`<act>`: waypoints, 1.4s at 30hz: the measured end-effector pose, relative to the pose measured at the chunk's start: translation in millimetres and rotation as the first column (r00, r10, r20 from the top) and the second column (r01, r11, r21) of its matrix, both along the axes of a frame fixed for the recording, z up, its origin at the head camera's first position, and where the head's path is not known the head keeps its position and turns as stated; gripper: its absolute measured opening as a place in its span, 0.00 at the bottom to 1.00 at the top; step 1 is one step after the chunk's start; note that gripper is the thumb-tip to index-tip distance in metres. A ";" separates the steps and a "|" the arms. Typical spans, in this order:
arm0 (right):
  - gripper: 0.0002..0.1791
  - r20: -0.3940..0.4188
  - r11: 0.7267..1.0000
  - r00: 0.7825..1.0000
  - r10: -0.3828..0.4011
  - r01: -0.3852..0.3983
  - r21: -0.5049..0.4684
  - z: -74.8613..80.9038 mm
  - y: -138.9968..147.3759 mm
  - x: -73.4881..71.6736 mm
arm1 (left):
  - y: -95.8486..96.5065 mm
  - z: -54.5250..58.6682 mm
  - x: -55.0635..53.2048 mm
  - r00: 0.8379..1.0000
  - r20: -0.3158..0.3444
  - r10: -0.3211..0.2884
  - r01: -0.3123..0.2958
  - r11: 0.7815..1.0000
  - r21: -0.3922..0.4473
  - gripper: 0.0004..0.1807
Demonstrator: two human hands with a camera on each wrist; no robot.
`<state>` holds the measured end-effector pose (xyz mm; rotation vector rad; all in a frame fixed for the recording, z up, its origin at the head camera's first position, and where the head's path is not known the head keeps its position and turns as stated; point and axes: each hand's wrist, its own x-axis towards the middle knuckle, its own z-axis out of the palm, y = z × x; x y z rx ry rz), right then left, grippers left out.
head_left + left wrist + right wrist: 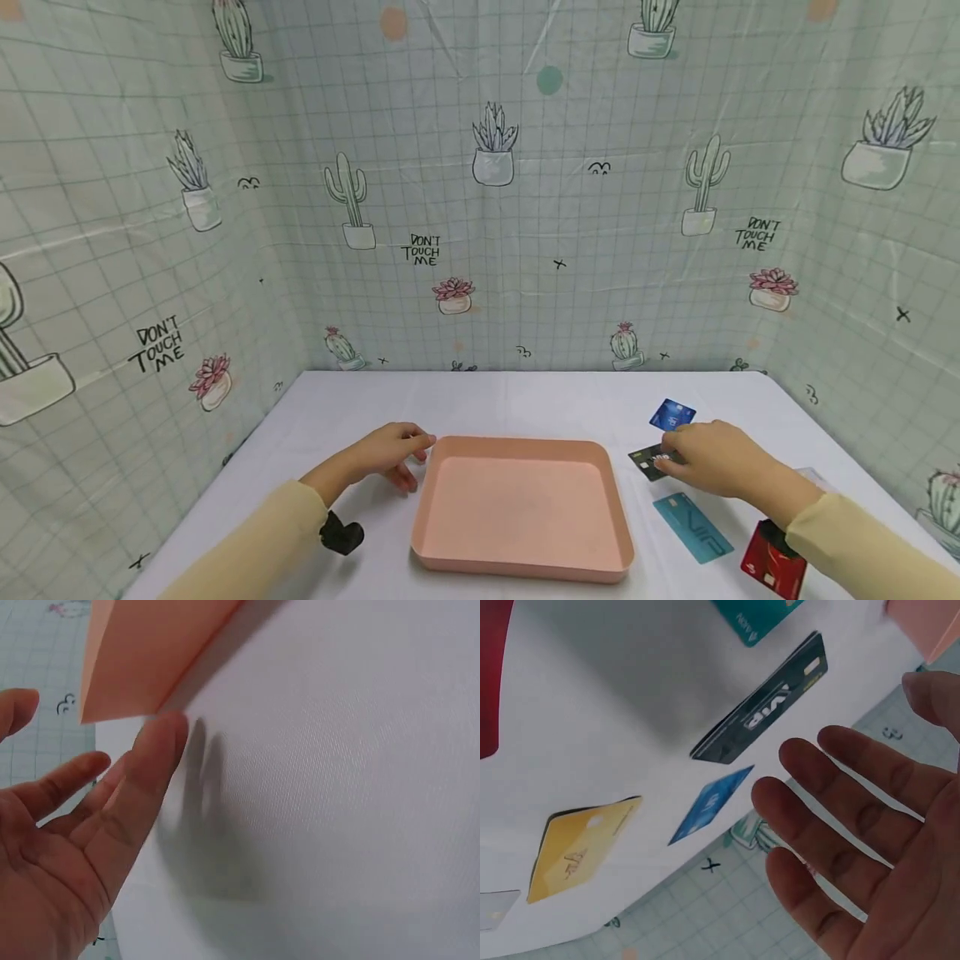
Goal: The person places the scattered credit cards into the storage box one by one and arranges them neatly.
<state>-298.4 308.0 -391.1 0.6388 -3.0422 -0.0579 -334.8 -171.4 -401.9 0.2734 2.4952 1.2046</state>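
Note:
My right hand (712, 457) hovers over a black VIP card (645, 463) and hides part of it in the head view. In the right wrist view its fingers (855, 810) are loosely extended and hold nothing, apart from the black card. Just beyond the hand lies a blue card (672, 414). A teal VIP card (693, 527) lies on the near side. At the left rim of a shallow pink tray (517, 500) is my left hand (386, 457), fingers relaxed, with fingertips close by the tray's corner in the left wrist view.
A red card (767, 565) lies partly under the right wrist. A yellow card (581, 851) and a pale card (496, 911) lie farther right on the white table (495, 400). Cactus-printed cloth (562, 317) surrounds the back and sides.

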 end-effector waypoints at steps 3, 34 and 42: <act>0.16 0.115 0.999 0.993 -0.016 0.021 -0.043 0.6 -5.1 7.8 | -2.8 -0.5 0.8 0.996 0.083 -0.037 0.028 0.994 0.101 0.25; 0.31 0.439 0.980 0.895 -0.077 0.150 -0.134 -14.9 -1.3 16.0 | 1.4 -5.9 -3.2 0.974 0.171 -0.152 0.110 0.967 0.231 0.36; 0.29 0.441 0.972 0.893 -0.093 0.178 -0.154 -16.5 1.0 17.6 | 1.6 -4.0 -1.5 0.972 0.181 -0.148 0.105 0.968 0.226 0.35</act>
